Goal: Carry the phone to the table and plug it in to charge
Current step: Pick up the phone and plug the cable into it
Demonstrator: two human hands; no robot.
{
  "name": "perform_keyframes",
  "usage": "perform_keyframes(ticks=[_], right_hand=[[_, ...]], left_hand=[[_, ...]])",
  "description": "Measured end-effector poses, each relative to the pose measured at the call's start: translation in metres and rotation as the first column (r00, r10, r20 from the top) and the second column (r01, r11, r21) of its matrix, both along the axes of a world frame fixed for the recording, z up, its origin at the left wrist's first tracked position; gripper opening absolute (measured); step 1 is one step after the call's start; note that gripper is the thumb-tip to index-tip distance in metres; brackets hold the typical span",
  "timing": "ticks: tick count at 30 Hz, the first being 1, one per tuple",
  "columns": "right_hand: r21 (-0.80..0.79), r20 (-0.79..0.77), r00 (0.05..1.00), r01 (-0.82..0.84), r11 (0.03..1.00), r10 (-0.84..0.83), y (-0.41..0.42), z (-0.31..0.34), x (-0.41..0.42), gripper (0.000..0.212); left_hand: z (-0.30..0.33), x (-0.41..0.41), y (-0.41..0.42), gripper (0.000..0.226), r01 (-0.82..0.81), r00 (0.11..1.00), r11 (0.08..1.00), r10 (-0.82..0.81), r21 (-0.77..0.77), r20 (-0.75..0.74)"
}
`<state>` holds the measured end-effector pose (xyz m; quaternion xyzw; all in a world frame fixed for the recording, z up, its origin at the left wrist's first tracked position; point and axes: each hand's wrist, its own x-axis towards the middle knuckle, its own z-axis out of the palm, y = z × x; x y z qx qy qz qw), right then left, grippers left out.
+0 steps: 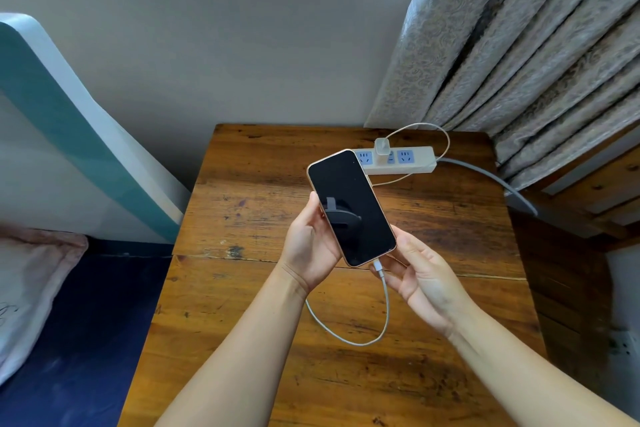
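The wooden table (263, 322) fills the lower middle of the view, its far edge against the wall, a patterned curtain (519, 45) hanging over its far right corner and a bed (83, 322) with dark blue bedding along its left edge. Near the far edge, toward the right corner, lies a white power strip (412, 165) with a white charger (382, 149) plugged into one of its sockets. From the charger a white cable (384, 315) loops past the strip's right end, passes behind the phone, and reappears in a slack curve over the middle of the table before rising to the phone's lower end. The phone (351, 208), its screen dark, is held above the middle of the table, tilted with its top toward the power strip. The left hand (311, 243) has its grip clamped on the phone's left side, thumb along the edge and fingers behind. The right hand (422, 274) is at the phone's lower right corner, its grip loosely apart, fingertips beside the cable's plug (378, 267), which sits at the phone's bottom port.
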<state>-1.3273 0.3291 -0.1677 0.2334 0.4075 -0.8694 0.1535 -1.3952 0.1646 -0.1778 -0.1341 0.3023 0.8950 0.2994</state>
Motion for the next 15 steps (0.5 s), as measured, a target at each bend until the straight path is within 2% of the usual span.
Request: perform_keyframes(ticks=[5, 15], right_hand=[[0.02, 0.024, 1.0, 0.01, 1.0, -0.01, -0.001, -0.003, 0.0, 0.028], [0.064, 0.05, 0.999, -0.004, 0.998, 0.001, 0.005, -0.005, -0.001, 0.025]], left_hand=[[-0.002, 0.001, -0.007, 0.047, 0.001, 1.0, 1.0, -0.001, 0.021, -0.018], [-0.001, -0.011, -0.02, 0.069, 0.033, 0.999, 0.999, -0.032, -0.014, 0.032]])
